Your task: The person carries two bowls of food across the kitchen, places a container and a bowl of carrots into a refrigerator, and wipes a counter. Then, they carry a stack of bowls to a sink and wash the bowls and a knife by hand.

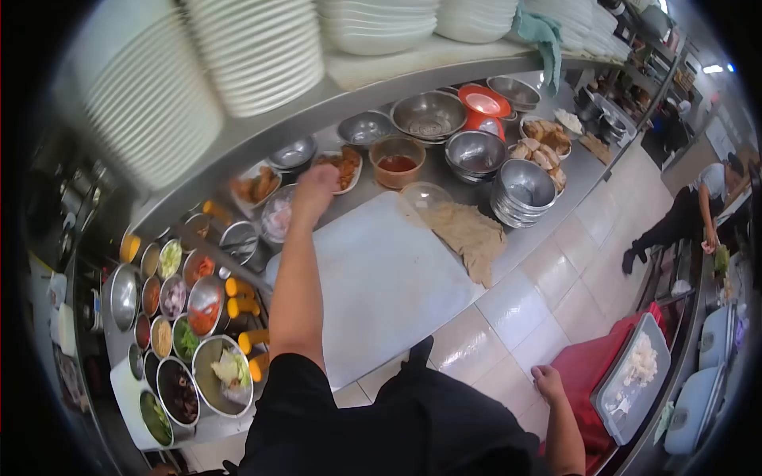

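Note:
My left hand is stretched out over the steel counter, its fingers curled in; whatever they hold, if anything, is hidden. It is between a bowl of pale pink pieces and a white dish of orange-brown food. Another white dish with orange pieces stands to its left. Below the forearm lies a large white cutting board. My right hand hangs low at my side, fingers loosely curled with nothing visible in them, near a red cloth.
Several steel containers of cut vegetables stand at left. A brown cloth, a tub of red sauce and stacked steel bowls line the board's far side. White plates fill the shelf above. A grey tray of rice and another person are at right.

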`<action>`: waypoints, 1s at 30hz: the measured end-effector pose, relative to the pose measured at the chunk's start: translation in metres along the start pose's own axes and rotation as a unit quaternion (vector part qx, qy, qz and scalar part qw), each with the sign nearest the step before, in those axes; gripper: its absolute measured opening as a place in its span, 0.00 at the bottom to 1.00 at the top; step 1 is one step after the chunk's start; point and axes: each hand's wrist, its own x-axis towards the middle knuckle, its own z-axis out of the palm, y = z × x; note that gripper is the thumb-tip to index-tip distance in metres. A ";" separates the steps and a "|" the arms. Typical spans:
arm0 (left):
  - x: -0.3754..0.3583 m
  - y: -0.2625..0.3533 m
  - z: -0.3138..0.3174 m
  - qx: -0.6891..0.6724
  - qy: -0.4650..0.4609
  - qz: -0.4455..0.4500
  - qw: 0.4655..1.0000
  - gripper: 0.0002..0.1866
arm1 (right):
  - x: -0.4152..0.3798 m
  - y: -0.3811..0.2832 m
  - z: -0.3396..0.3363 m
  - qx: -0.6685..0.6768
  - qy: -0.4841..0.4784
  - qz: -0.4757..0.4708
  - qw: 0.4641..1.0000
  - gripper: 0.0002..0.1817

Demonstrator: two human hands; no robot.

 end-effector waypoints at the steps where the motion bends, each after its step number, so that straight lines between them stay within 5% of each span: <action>1: -0.004 0.008 -0.001 -0.065 0.037 -0.077 0.994 0.12 | -0.021 -0.012 -0.001 -0.020 -0.028 -0.013 0.999 0.24; 2: -0.003 0.009 -0.012 0.030 0.035 -0.045 0.998 0.13 | -0.037 -0.023 -0.002 -0.041 -0.054 -0.031 0.997 0.24; 3: 0.091 0.005 0.011 0.279 -0.020 -0.045 0.959 0.15 | 0.021 -0.088 -0.013 -0.054 -0.054 -0.048 0.996 0.24; 4: 0.103 0.009 0.004 0.398 -0.068 -0.023 0.914 0.15 | 0.023 -0.110 -0.012 -0.068 -0.058 -0.064 0.994 0.24; 6: 0.104 0.014 0.007 0.362 -0.127 -0.069 0.921 0.16 | 0.038 -0.131 -0.024 -0.064 -0.054 -0.078 0.993 0.23; 7: 0.076 0.025 0.015 0.209 -0.133 -0.139 0.959 0.18 | 0.043 -0.135 -0.027 -0.042 -0.050 -0.073 0.995 0.23; 9: 0.036 0.032 0.040 -0.041 -0.125 -0.269 0.954 0.19 | 0.061 -0.145 -0.026 -0.004 -0.059 -0.060 0.996 0.23; 12: 0.013 0.002 0.071 -0.386 0.006 -0.393 0.834 0.23 | 0.089 -0.149 -0.018 0.006 -0.099 -0.032 0.994 0.23; 15: 0.028 -0.023 0.090 -0.578 0.177 -0.347 0.717 0.25 | 0.121 -0.145 -0.006 -0.071 -0.130 -0.103 0.984 0.24; 18: 0.047 -0.052 0.100 -0.599 0.192 -0.285 0.724 0.23 | 0.126 -0.186 -0.004 -0.130 -0.134 -0.147 0.971 0.26; 21: 0.067 -0.055 0.110 -0.536 0.246 -0.331 0.737 0.20 | 0.132 -0.209 -0.007 -0.108 -0.131 -0.151 0.974 0.27; 30: 0.047 -0.060 0.111 -0.485 0.233 -0.327 0.777 0.22 | 0.151 -0.137 -0.004 -0.096 -0.140 -0.150 0.974 0.25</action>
